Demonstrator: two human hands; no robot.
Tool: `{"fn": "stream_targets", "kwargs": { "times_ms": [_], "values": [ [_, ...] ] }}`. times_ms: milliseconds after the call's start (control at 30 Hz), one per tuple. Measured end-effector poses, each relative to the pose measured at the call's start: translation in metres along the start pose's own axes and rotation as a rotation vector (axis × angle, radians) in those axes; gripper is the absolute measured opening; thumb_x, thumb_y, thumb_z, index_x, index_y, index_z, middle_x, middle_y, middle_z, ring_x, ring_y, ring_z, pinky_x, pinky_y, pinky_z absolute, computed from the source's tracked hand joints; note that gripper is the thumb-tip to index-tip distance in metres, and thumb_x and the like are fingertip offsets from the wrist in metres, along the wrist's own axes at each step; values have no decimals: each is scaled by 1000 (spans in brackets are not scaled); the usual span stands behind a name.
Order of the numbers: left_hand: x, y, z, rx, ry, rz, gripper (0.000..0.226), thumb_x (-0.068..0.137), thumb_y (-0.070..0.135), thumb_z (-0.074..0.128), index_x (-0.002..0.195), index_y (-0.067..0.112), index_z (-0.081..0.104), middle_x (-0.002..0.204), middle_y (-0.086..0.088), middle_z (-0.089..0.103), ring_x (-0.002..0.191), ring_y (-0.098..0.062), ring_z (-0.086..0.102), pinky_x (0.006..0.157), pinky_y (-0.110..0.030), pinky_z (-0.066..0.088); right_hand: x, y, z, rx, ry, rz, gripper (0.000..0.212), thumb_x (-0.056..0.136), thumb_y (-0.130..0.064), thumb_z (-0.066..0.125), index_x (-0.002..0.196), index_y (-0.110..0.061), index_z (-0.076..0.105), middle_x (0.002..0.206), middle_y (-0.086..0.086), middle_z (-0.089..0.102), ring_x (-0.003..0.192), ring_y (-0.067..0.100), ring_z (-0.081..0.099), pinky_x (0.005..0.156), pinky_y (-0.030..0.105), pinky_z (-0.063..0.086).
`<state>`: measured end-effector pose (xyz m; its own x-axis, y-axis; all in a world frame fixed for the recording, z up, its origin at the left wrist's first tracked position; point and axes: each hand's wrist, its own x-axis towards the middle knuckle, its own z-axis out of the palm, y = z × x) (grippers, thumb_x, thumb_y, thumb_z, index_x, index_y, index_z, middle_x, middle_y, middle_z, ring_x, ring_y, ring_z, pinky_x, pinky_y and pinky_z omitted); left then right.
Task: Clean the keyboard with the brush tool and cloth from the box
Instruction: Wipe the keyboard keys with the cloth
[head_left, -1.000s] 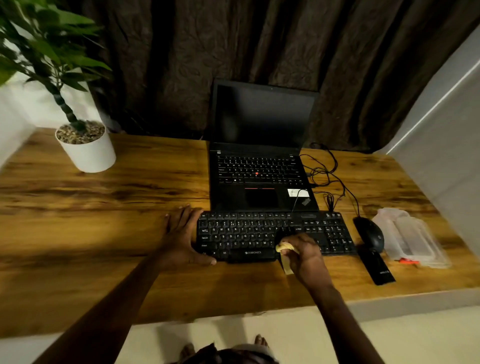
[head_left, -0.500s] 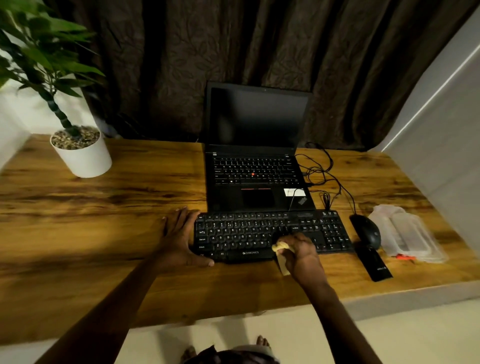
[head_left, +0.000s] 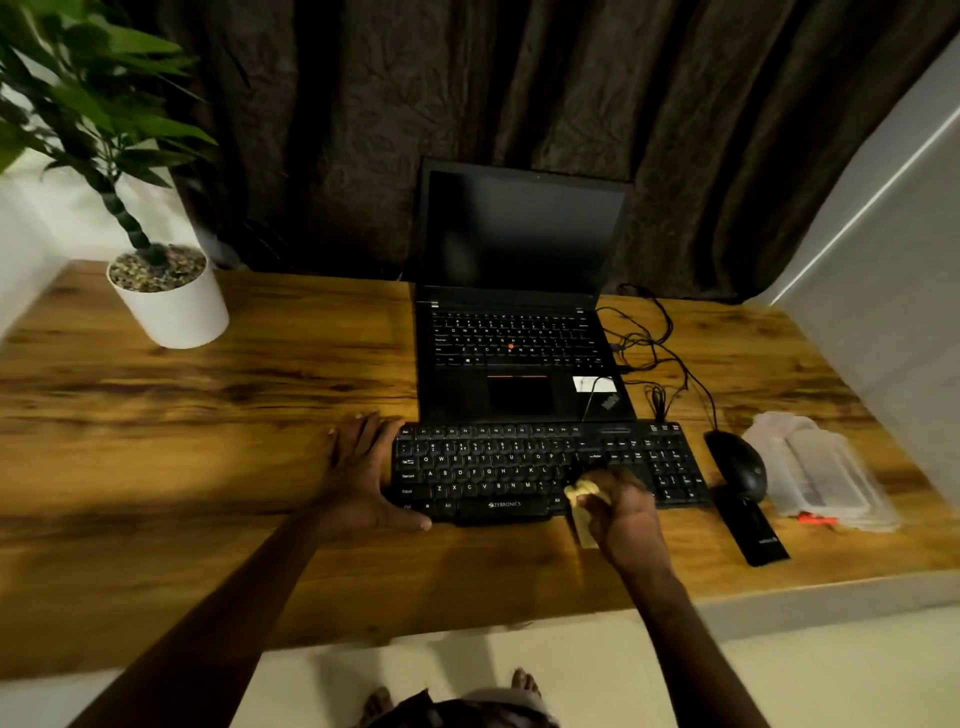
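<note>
A black keyboard (head_left: 498, 467) lies on the wooden desk (head_left: 208, 441) in front of a laptop. My left hand (head_left: 363, 475) lies flat against the keyboard's left end, thumb along its front edge. My right hand (head_left: 621, 506) is closed around a pale yellow cloth (head_left: 582, 499) and presses it on the keys at the lower right of the main key block. Part of the cloth hangs over the keyboard's front edge. A clear plastic box (head_left: 815, 473) sits at the right of the desk. I cannot make out a brush tool.
An open black laptop (head_left: 519, 312) stands behind the keyboard, with tangled cables (head_left: 649, 353) to its right. A black mouse (head_left: 737, 465) and a flat black object (head_left: 753, 530) lie between keyboard and box. A potted plant (head_left: 166, 296) stands far left.
My right hand with the cloth has shifted slightly along the keyboard's lower right keys. My left hand stays at the keyboard's left end. The camera view moved a little.
</note>
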<state>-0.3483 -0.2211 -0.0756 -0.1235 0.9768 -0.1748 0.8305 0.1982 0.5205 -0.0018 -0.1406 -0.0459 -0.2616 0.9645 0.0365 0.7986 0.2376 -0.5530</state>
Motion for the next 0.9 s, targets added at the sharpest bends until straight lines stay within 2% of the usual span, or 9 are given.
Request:
{"fn": "stream_targets", "kwargs": {
  "times_ms": [133,233,367,500,567,633,733,833,900],
  "values": [
    [0,0,0,-1,-8,-10,152,29,97,59,153,39,-6,163,4,-17,145,-17,-30,118,-53,-16,4,18,-5,-31,46,75,39,83,-5,73,111,-30,64,122,6,57,102,19,58,85,36,56],
    [0,0,0,-2,1,-1,153,26,101,51,154,38,-5,163,4,-17,144,-15,-31,117,-52,-18,0,7,9,-36,31,36,32,86,-13,67,113,-30,64,125,8,55,109,24,56,90,40,54],
    [-2,4,-3,0,-6,-3,150,30,93,61,154,37,-3,163,4,-17,141,-11,-32,116,-48,-21,-5,-15,19,-45,-32,-58,27,91,-12,63,115,-22,68,118,9,58,108,26,53,89,43,52],
    [-2,3,-3,-13,-11,-7,149,33,92,64,154,38,-3,163,4,-17,145,-15,-30,117,-51,-19,3,4,3,-50,-17,39,37,86,-6,68,115,-28,66,125,9,55,103,19,54,90,34,52],
    [-2,2,-2,-25,-8,0,149,35,92,66,155,37,-3,163,3,-18,145,-16,-31,117,-52,-19,4,10,-2,-52,17,78,36,86,-11,70,115,-31,64,128,10,53,104,19,55,91,37,54],
    [-3,2,-2,-36,-5,5,148,37,90,68,155,37,-3,163,3,-18,145,-17,-31,117,-52,-19,2,5,-1,-49,43,84,32,86,-13,70,115,-28,65,130,12,53,105,20,54,90,35,53],
    [-3,1,-2,-33,-3,7,148,35,93,64,154,39,-4,163,3,-17,145,-17,-30,117,-54,-16,-5,-11,9,-50,40,57,31,88,-11,69,117,-18,65,127,11,52,104,17,46,82,22,43],
    [-1,-1,-1,-20,-4,9,149,33,97,59,153,39,-6,163,4,-18,145,-17,-30,117,-54,-15,-13,-29,21,-43,-32,11,30,94,-18,62,123,-20,62,124,3,49,114,21,43,94,33,44],
    [-1,0,-1,-25,-6,13,149,32,97,59,154,39,-5,163,4,-18,145,-17,-30,117,-54,-16,-13,-32,19,-38,-67,-36,28,94,-18,61,121,-24,64,119,-2,50,114,22,45,93,34,44]
  ]
}}
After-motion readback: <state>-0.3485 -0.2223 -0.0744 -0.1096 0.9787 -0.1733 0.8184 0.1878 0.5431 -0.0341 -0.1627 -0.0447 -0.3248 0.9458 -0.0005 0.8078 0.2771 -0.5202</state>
